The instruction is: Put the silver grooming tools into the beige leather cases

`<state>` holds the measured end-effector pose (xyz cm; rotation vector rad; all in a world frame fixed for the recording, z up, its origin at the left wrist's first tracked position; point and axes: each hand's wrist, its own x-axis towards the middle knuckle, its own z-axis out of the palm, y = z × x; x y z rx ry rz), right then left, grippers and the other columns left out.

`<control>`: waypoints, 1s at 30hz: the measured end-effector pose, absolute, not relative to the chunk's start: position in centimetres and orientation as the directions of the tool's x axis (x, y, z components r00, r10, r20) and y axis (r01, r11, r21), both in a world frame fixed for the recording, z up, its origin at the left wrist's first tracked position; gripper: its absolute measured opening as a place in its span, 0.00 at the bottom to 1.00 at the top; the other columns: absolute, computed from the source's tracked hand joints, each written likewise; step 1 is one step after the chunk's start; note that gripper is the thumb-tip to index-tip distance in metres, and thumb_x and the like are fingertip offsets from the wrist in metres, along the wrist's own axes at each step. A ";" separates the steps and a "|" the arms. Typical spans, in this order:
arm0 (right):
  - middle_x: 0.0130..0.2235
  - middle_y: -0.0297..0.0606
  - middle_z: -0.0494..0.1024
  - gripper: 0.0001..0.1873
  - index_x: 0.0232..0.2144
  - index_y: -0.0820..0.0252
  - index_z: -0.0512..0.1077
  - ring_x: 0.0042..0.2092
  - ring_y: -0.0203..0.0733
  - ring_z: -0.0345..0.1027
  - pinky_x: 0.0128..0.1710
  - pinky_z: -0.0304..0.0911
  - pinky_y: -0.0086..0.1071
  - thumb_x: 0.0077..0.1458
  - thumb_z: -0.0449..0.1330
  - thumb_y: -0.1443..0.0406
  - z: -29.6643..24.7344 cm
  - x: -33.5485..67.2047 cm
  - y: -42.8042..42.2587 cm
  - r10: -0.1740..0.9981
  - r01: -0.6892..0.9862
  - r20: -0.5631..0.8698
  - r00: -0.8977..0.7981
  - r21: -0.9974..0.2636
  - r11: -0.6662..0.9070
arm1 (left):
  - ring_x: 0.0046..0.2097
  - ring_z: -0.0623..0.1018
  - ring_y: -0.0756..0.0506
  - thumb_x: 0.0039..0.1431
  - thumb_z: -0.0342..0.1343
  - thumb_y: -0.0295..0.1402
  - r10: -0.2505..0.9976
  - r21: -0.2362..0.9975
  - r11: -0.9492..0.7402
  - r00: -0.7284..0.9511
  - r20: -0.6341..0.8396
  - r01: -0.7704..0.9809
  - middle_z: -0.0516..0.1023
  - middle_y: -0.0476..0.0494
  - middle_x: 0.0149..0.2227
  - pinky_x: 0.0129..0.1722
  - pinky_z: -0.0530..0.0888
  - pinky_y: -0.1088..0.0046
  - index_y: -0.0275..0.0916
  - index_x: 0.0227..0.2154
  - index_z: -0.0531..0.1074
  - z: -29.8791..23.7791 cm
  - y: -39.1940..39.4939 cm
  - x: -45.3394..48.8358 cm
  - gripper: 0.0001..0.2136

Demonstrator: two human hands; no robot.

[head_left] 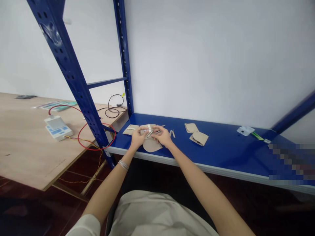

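On blue shelf point(228, 147), open pouch point(152, 146)

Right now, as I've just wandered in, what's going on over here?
Someone's left hand and right hand are together, holding small shiny metal pieces in their fingers above an opened beige case on a blue shelf. What the pieces are is too small to tell. More loose metal parts lie just right of the right hand, and farther right are two beige cases, close together.
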<state>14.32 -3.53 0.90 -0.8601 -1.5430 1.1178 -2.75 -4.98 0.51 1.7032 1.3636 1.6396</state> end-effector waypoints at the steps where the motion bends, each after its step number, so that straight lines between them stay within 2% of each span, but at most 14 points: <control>1: 0.39 0.37 0.76 0.25 0.41 0.57 0.72 0.22 0.34 0.69 0.13 0.60 0.26 0.38 0.71 0.59 0.9 14.3 -3.6 0.913 0.014 0.326 -0.246 -0.940 0.340 | 0.41 0.78 0.41 0.50 0.61 0.37 0.844 0.830 -0.436 -0.163 0.511 0.347 0.81 0.41 0.36 0.47 0.72 0.63 0.37 0.33 0.77 0.5 -5.0 -2.7 0.10; 6: 0.35 0.37 0.74 0.19 0.36 0.57 0.72 0.22 0.35 0.68 0.12 0.58 0.27 0.41 0.69 0.57 0.6 14.2 -3.4 0.913 0.065 0.334 -0.233 -0.932 0.357 | 0.40 0.79 0.40 0.48 0.62 0.38 0.866 0.850 -0.423 -0.135 0.481 0.312 0.82 0.40 0.36 0.44 0.73 0.63 0.36 0.33 0.79 0.4 -4.9 -2.7 0.12; 10: 0.31 0.33 0.71 0.19 0.35 0.57 0.69 0.21 0.35 0.66 0.11 0.55 0.26 0.44 0.67 0.55 0.5 14.2 -3.4 0.920 0.073 0.329 -0.212 -0.934 0.350 | 0.36 0.79 0.42 0.52 0.60 0.42 0.877 0.856 -0.428 -0.097 0.471 0.291 0.82 0.39 0.35 0.38 0.74 0.66 0.36 0.33 0.80 0.4 -5.0 -2.6 0.14; 12: 0.30 0.32 0.70 0.18 0.35 0.57 0.69 0.21 0.34 0.66 0.13 0.55 0.26 0.45 0.66 0.54 0.6 14.3 -3.5 0.913 0.084 0.348 -0.213 -0.924 0.372 | 0.34 0.78 0.43 0.51 0.61 0.42 0.881 0.853 -0.430 -0.070 0.468 0.295 0.82 0.40 0.34 0.34 0.73 0.68 0.35 0.34 0.80 0.4 -5.2 -2.6 0.15; 16: 0.26 0.30 0.70 0.18 0.33 0.56 0.68 0.21 0.33 0.64 0.17 0.56 0.26 0.45 0.66 0.53 0.9 14.4 -3.6 0.908 0.104 0.367 -0.200 -0.914 0.393 | 0.23 0.70 0.49 0.47 0.65 0.43 0.899 0.850 -0.407 -0.018 0.438 0.335 0.76 0.47 0.22 0.22 0.66 0.74 0.35 0.37 0.80 0.5 -5.5 -2.7 0.17; 18: 0.25 0.29 0.70 0.18 0.32 0.56 0.68 0.21 0.34 0.63 0.18 0.56 0.27 0.44 0.66 0.53 0.9 14.4 -3.7 0.908 0.098 0.368 -0.200 -0.914 0.393 | 0.19 0.65 0.51 0.48 0.64 0.43 0.906 0.850 -0.392 -0.014 0.423 0.352 0.72 0.49 0.18 0.19 0.61 0.75 0.35 0.36 0.80 0.6 -5.6 -2.6 0.17; 21: 0.26 0.30 0.70 0.17 0.31 0.56 0.69 0.21 0.34 0.62 0.19 0.56 0.28 0.43 0.67 0.53 0.9 14.2 -3.7 0.914 0.086 0.355 -0.199 -0.922 0.377 | 0.21 0.67 0.51 0.49 0.63 0.41 0.907 0.852 -0.379 -0.039 0.420 0.361 0.74 0.48 0.21 0.22 0.63 0.74 0.36 0.35 0.80 0.7 -5.5 -2.6 0.14; 24: 0.31 0.34 0.74 0.14 0.33 0.57 0.73 0.22 0.35 0.62 0.23 0.59 0.30 0.46 0.65 0.56 0.9 14.3 -3.4 0.912 0.139 0.380 -0.155 -0.905 0.401 | 0.30 0.75 0.45 0.49 0.62 0.37 0.888 0.858 -0.376 -0.128 0.441 0.350 0.78 0.44 0.27 0.31 0.70 0.70 0.36 0.33 0.80 0.7 -5.3 -2.6 0.11; 27: 0.37 0.39 0.75 0.09 0.33 0.59 0.74 0.28 0.37 0.66 0.33 0.64 0.33 0.51 0.59 0.61 1.0 15.4 -2.7 0.862 0.332 0.507 0.020 -0.816 0.473 | 0.37 0.77 0.42 0.49 0.61 0.36 0.858 0.888 -0.346 -0.280 0.430 0.303 0.80 0.42 0.34 0.38 0.73 0.67 0.37 0.34 0.80 0.6 -5.1 -2.8 0.11; 29: 0.38 0.43 0.74 0.08 0.33 0.61 0.74 0.36 0.42 0.68 0.42 0.64 0.37 0.53 0.56 0.65 1.1 16.5 -2.3 0.822 0.523 0.540 0.183 -0.761 0.384 | 0.37 0.77 0.42 0.50 0.60 0.38 0.847 0.911 -0.313 -0.355 0.395 0.268 0.80 0.42 0.36 0.38 0.73 0.67 0.37 0.36 0.80 0.4 -5.0 -2.9 0.13; 30: 0.39 0.45 0.74 0.09 0.34 0.62 0.74 0.40 0.46 0.68 0.46 0.62 0.40 0.52 0.56 0.67 1.2 17.1 -2.2 0.810 0.605 0.520 0.271 -0.747 0.276 | 0.36 0.77 0.42 0.50 0.60 0.38 0.842 0.917 -0.302 -0.378 0.384 0.259 0.80 0.42 0.36 0.37 0.73 0.67 0.37 0.36 0.79 0.3 -4.9 -3.0 0.13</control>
